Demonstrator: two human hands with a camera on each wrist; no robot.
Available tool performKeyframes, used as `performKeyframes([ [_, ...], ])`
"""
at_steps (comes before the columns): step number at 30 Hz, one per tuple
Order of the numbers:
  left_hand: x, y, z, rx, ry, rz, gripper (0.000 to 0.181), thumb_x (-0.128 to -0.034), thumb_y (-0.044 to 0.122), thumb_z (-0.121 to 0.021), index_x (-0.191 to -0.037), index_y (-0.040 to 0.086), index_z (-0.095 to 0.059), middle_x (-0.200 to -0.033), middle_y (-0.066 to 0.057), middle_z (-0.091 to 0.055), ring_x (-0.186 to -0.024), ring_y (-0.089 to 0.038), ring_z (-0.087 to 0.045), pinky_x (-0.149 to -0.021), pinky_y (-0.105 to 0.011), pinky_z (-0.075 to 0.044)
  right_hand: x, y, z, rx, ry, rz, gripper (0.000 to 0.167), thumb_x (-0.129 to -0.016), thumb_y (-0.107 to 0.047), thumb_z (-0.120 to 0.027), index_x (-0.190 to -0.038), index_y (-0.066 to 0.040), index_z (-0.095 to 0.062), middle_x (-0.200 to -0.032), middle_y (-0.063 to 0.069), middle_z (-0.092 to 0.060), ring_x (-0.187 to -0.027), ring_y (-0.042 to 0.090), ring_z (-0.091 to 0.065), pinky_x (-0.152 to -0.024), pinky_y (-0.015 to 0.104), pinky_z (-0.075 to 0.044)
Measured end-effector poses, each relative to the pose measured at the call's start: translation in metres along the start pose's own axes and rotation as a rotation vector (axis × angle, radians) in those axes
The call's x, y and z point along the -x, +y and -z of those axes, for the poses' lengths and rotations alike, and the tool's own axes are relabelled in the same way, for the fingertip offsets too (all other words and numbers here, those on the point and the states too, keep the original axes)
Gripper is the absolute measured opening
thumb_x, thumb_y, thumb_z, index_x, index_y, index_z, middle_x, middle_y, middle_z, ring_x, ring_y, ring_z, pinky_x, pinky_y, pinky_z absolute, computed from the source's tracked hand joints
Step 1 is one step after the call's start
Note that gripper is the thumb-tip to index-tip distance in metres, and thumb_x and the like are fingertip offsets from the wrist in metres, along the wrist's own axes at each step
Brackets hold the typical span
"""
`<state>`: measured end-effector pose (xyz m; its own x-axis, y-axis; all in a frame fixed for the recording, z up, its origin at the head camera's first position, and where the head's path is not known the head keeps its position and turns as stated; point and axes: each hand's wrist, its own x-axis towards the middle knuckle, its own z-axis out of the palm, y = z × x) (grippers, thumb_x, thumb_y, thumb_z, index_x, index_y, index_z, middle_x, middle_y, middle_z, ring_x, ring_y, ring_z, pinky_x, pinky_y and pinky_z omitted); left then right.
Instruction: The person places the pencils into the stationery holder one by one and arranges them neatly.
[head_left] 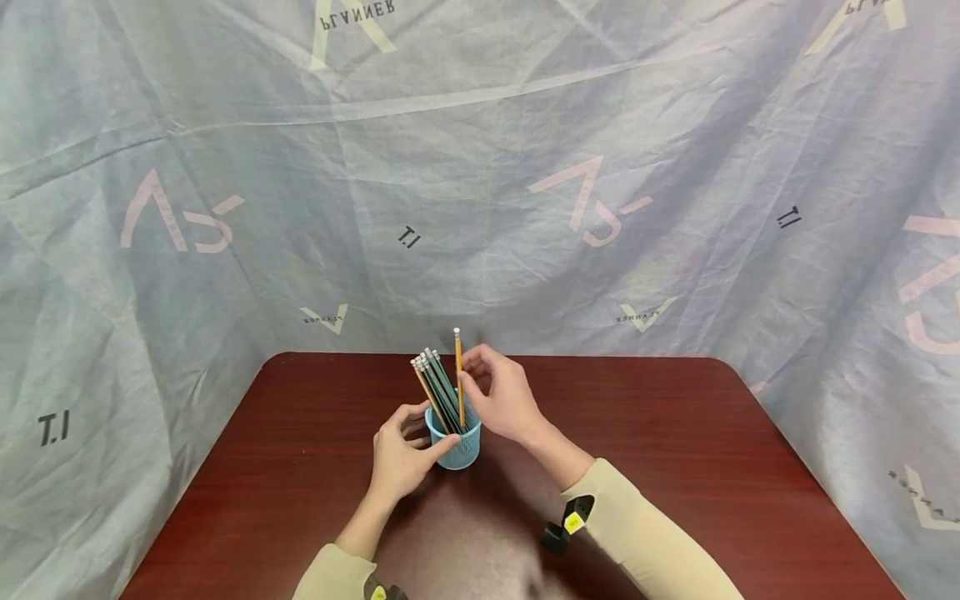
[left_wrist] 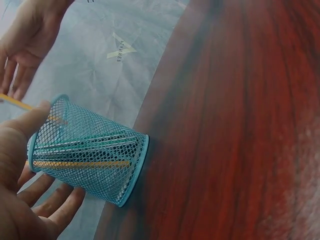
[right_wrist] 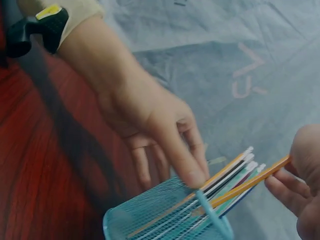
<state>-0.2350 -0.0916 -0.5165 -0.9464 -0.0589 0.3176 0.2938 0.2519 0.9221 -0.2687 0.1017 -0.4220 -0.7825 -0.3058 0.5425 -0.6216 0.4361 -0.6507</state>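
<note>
A light blue mesh pencil cup [head_left: 459, 457] stands upright on the table, with several dark green, black and yellow pencils [right_wrist: 232, 172] leaning to the left in it, white eraser ends up. My left hand [head_left: 402, 457] holds the cup from its left side, thumb at the near rim and fingers round the far side. Between thumb and fingertips, my right hand [head_left: 504, 393] pinches a yellow pencil [head_left: 459, 367]. That pencil is nearly upright, eraser up; its sharpened tip is inside the cup's mouth in the right wrist view. The cup's mesh wall [left_wrist: 92, 150] shows the pencils through it.
The dark red wooden table [head_left: 645, 450] has rounded far corners. A grey printed cloth [head_left: 480, 208] hangs behind it and along both sides. A black device with a yellow label [head_left: 573, 521] is worn on the right wrist, over a cream sleeve [head_left: 645, 533].
</note>
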Motion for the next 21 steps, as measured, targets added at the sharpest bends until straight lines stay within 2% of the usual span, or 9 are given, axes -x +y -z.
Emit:
performKeyframes([
  [5, 0.0, 0.001, 0.0, -0.001, -0.007, -0.002, 0.065, -0.0745, 0.019, -0.1, -0.132, 0.008, -0.07, -0.125, -0.018, -0.076, -0.114, -0.04, -0.076, -0.088, -0.048, -0.068, 0.001, 0.008, -0.009, 0.078, -0.137, -0.036, 0.005, -0.102, -0.01, -0.07, -0.107, -0.01, -0.07, -0.096, 0.001, -0.074, -0.087, 0.013, -0.073, -0.078, 0.029, -0.065],
  [7, 0.0, 0.001, 0.001, 0.001, -0.005, 0.0, 0.066, -0.0744, 0.019, -0.1, -0.132, 0.008, -0.07, -0.125, -0.018, -0.076, -0.114, -0.04, -0.076, -0.088, -0.049, -0.067, 0.0, 0.012, -0.012, 0.115, -0.168, -0.046, 0.005, -0.102, -0.011, -0.07, -0.106, -0.011, -0.07, -0.096, 0.001, -0.075, -0.087, 0.013, -0.074, -0.079, 0.032, -0.066],
  [10, -0.001, 0.001, 0.001, 0.001, -0.001, 0.0, 0.066, -0.0739, 0.019, -0.1, -0.132, 0.007, -0.07, -0.125, -0.018, -0.076, -0.114, -0.041, -0.076, -0.089, -0.05, -0.067, -0.001, 0.016, -0.016, 0.171, -0.187, -0.052, 0.004, -0.101, -0.011, -0.071, -0.105, -0.011, -0.071, -0.094, 0.001, -0.076, -0.083, 0.012, -0.074, -0.077, 0.032, -0.065],
  [15, -0.001, 0.001, 0.001, -0.011, -0.003, -0.005, 0.065, -0.0744, 0.019, -0.1, -0.131, 0.008, -0.07, -0.125, -0.017, -0.076, -0.114, -0.04, -0.076, -0.088, -0.049, -0.067, -0.001, 0.018, -0.022, 0.212, -0.2, -0.056, 0.004, -0.099, -0.01, -0.072, -0.103, -0.009, -0.072, -0.092, 0.002, -0.076, -0.08, 0.012, -0.074, -0.07, 0.024, -0.062],
  [21, 0.0, 0.002, 0.001, -0.016, -0.006, -0.01, 0.065, -0.0748, 0.019, -0.1, -0.131, 0.01, -0.07, -0.125, -0.017, -0.076, -0.114, -0.039, -0.076, -0.088, -0.048, -0.067, -0.002, 0.016, -0.028, 0.295, -0.2, -0.023, 0.004, -0.098, -0.009, -0.073, -0.101, -0.008, -0.071, -0.091, 0.004, -0.076, -0.079, 0.017, -0.074, -0.069, 0.025, -0.061],
])
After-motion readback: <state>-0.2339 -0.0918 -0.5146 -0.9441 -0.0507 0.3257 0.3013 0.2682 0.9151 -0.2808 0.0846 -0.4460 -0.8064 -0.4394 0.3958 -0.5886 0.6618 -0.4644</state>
